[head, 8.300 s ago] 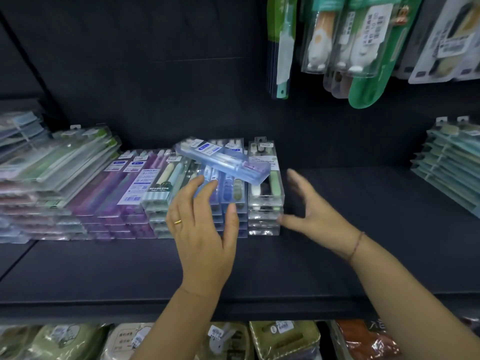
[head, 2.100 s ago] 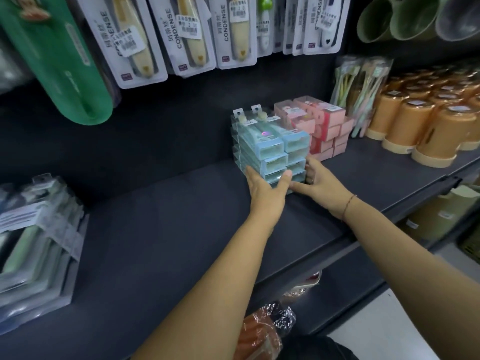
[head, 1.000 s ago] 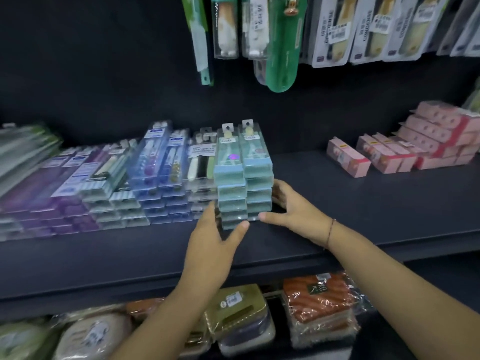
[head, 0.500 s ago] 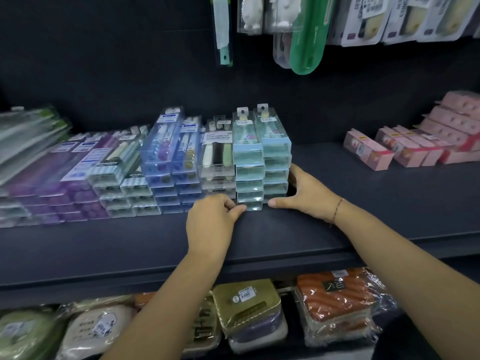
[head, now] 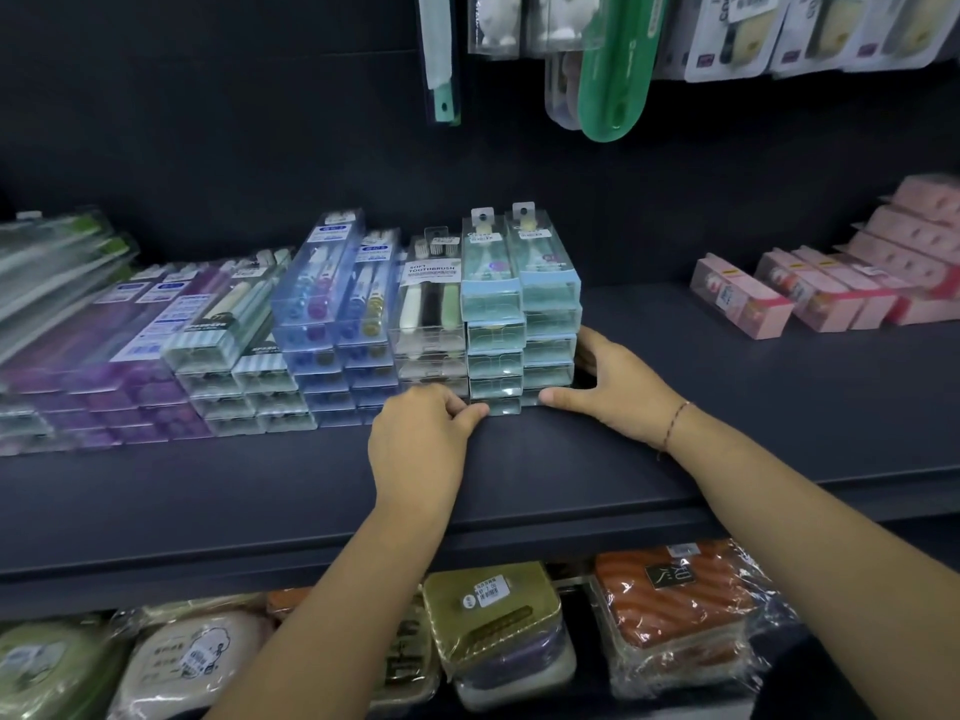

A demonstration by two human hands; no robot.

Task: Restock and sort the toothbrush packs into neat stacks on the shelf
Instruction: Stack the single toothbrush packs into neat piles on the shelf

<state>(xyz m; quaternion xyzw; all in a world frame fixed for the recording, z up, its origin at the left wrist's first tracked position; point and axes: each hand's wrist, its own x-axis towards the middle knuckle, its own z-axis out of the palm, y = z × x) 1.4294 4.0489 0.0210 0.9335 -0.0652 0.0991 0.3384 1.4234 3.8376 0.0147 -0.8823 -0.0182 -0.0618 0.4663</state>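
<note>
Two side-by-side stacks of teal toothbrush packs stand on the dark shelf, touching the clear "soft toothbrush" stack on their left. My left hand is curled at the front bottom left corner, thumb tip on the lowest teal pack. My right hand cups the stacks' right side, thumb along the front bottom edge. Further left sit blue pack stacks, striped green packs and purple packs.
Pink boxes lie in rows at the shelf's right end, with bare shelf between them and my right hand. Carded brushes and a green case hang overhead. Wrapped goods fill the lower shelf.
The teal stacks came from the shelf's right end to beside the clear packs. In the last half second my left fingers curled in; the stacks sit slightly further back.
</note>
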